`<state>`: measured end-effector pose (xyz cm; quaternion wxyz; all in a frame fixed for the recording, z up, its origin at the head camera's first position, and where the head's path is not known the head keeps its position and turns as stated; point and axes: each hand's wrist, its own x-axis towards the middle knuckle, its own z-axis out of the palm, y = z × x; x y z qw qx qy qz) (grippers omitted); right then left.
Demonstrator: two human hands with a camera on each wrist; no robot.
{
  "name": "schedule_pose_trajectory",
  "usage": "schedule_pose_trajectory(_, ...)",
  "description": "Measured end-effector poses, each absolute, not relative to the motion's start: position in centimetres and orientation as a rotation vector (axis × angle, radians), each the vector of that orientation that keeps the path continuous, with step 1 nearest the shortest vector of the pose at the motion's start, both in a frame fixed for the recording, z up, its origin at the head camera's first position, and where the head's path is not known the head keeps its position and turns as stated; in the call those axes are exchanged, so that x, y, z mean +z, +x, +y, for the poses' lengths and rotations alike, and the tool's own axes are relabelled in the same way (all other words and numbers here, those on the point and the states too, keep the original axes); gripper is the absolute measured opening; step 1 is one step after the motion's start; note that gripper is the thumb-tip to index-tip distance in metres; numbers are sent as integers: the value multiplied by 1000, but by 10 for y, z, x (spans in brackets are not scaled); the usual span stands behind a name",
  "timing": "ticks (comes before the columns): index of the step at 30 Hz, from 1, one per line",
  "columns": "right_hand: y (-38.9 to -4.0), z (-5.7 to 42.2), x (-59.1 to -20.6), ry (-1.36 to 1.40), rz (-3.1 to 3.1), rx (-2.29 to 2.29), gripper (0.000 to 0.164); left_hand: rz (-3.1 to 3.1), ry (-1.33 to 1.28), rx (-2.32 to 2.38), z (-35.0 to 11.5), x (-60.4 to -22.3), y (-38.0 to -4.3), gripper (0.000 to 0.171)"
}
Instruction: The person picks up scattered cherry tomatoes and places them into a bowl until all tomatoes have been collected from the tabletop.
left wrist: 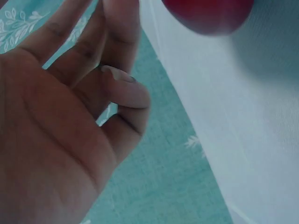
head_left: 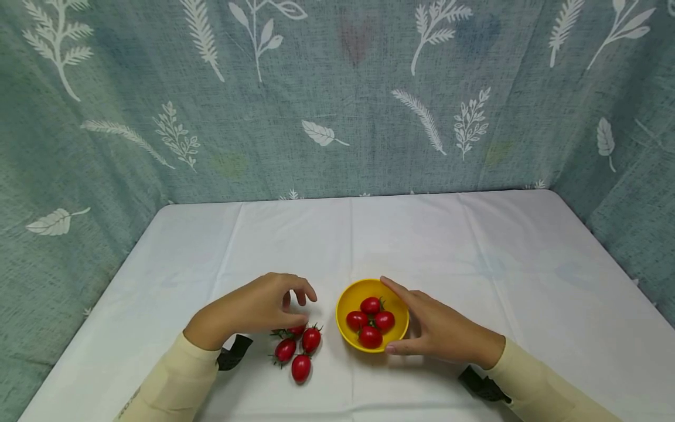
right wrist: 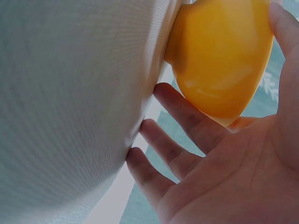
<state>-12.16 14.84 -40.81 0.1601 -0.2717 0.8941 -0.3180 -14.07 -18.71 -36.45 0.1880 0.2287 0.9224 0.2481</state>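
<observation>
Several small red tomatoes with green stems lie loose on the table, one cherry tomato [head_left: 301, 369] nearest the front. My left hand [head_left: 263, 308] hovers just above the farthest of them, its fingers bent loosely and the thumb close to a partly hidden tomato. In the left wrist view that hand [left wrist: 60, 121] holds nothing, and a tomato [left wrist: 210, 16] shows apart from it. A yellow bowl [head_left: 345, 337] contains several more tomatoes [head_left: 371, 337]. Spread around the bowl's right side, my right hand [head_left: 437, 328] touches it with thumb and index finger; its other fingertips [right wrist: 135, 156] rest on the cloth.
A white cloth [head_left: 295, 240] covers the table. Green curtain fabric [head_left: 337, 164] with white leaf prints stands behind it and along both sides. Each wrist carries a black strap [head_left: 234, 353].
</observation>
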Motion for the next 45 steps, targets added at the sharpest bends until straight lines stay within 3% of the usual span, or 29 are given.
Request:
schedule_pose_trajectory(8, -122, 149, -408, -780, 2561, -905, 106, 2595, 459, 637, -192, -358, -139, 28)
schedule_pose_trajectory(45, -122, 150, -409, -802, 2577, -890, 107, 2597, 568, 560, -186, -368, -138, 24)
